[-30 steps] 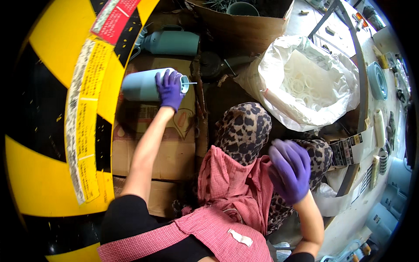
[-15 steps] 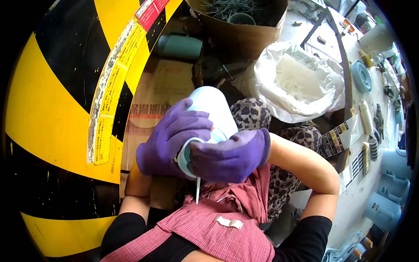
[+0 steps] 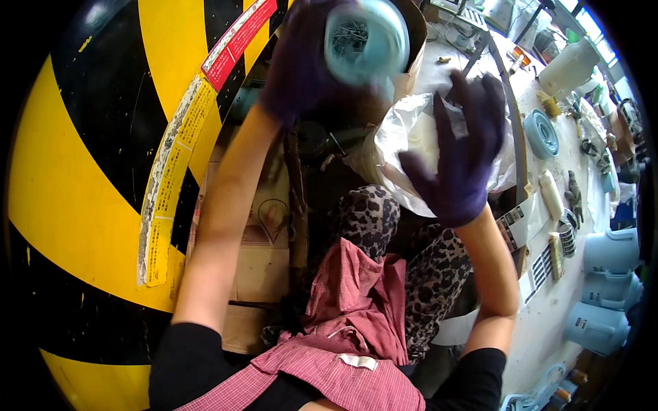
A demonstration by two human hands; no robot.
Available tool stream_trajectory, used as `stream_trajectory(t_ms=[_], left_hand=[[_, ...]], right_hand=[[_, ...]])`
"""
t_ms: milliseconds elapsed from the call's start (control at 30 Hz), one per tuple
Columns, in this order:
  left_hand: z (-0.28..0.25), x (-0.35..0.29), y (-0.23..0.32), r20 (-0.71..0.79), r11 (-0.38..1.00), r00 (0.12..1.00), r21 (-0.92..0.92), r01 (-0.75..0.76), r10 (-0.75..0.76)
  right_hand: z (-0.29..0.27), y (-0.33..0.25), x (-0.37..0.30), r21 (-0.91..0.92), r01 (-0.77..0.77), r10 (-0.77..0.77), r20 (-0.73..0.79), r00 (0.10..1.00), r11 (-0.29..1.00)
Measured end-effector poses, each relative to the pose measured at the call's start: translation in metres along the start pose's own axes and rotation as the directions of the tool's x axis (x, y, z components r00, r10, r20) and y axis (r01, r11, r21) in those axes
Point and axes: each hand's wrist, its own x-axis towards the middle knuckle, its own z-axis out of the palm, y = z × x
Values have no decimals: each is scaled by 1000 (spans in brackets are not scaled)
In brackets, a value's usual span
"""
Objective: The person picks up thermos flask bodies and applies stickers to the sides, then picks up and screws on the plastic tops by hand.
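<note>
Up at the top, my left hand (image 3: 298, 65) in a purple glove holds a light-blue hollow plastic shell (image 3: 392, 42) by its left side. The shell is round and blurred by motion; thin greyish strips show in its round opening. Below and behind it is the cardboard box (image 3: 417, 34), mostly covered by hand and shell. My right hand (image 3: 466, 147), gloved the same way, is raised with fingers spread and nothing in it. It is over a white plastic bag (image 3: 387, 164) with pale material inside.
A yellow-and-black striped machine panel (image 3: 89, 205) fills the left. At right, a worktable (image 3: 541, 178) carries a light-blue ring-shaped part (image 3: 541, 133), a glove (image 3: 574, 195) and several light-blue jugs (image 3: 598, 327). Flattened cardboard (image 3: 264, 270) lies below my left forearm.
Both hands have parted from in front of my lap. My left hand has carried the shell up and away to the box; my right hand has let go, opened and moved up to the right.
</note>
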Motion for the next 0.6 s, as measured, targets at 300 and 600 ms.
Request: stream_trajectory(t_ms=[300,600], left_hand=[[55,28,-27,-196,999,980,-47,27,-36],[-73,-87,77,-162,560,838,-806,193,-521]], right_hand=[[-28,58,-108,54,-369,346,247,905,928],[155,153,-232,-374,-571,431,901,-38,731]])
